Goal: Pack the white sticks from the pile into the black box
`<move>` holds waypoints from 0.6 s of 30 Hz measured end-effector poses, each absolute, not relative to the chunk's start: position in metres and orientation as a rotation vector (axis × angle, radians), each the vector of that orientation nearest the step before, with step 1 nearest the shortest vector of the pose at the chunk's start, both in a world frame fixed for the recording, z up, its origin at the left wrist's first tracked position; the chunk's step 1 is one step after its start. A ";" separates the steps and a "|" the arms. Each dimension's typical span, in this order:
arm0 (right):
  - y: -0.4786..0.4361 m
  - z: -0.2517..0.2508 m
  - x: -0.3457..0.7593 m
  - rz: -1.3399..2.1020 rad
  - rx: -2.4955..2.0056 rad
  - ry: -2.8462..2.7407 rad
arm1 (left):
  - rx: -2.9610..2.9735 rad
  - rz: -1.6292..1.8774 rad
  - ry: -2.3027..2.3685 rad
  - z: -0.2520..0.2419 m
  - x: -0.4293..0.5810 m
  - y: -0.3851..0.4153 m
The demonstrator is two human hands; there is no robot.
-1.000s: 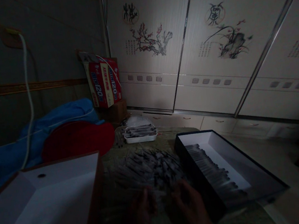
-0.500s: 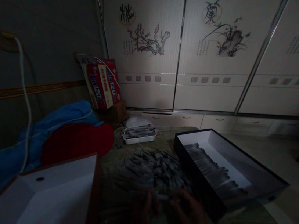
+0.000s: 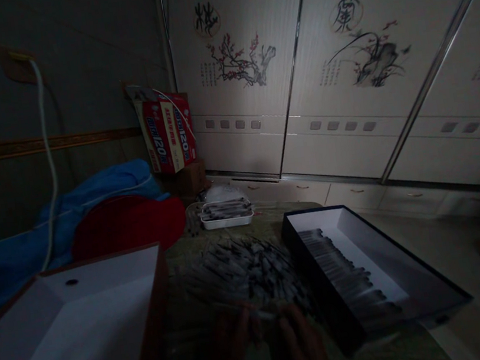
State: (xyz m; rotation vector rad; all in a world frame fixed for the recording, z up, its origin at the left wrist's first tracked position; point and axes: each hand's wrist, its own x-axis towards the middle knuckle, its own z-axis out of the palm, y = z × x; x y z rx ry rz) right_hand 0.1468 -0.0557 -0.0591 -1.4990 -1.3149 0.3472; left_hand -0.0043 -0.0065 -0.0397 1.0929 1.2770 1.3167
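The room is very dim. My left hand and my right hand are close together at the bottom centre, at the near edge of a heap of thin dark stick-like items on the table. Between their fingertips lies one pale thin stick, pinched by both hands. A black box with a white inside stands to the right, with a row of the same items laid along its left side. A large open white-lined box sits to the left.
A small white tray of the sticks stands beyond the heap. Behind lie a red round object, blue cloth, a red carton, a hanging white cable and painted wardrobe doors.
Both hands have drawn nearer to each other and closer to me, and now pinch a pale stick between them. The view has shifted slightly.
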 end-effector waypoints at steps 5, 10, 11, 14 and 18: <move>-0.060 -0.054 0.141 0.316 -1.515 -1.401 | 1.078 1.307 1.300 -0.040 -0.011 -0.007; -0.065 -0.052 0.146 0.287 -1.532 -1.390 | 1.143 1.297 1.355 -0.037 -0.012 -0.009; -0.065 -0.052 0.146 0.300 -1.531 -1.384 | 1.141 1.294 1.347 -0.034 -0.010 -0.009; -0.061 -0.053 0.144 0.346 -1.528 -1.371 | 1.118 1.278 1.314 -0.021 -0.003 -0.009; -0.062 -0.055 0.142 0.312 -1.521 -1.362 | 1.025 1.232 1.256 -0.010 0.006 -0.010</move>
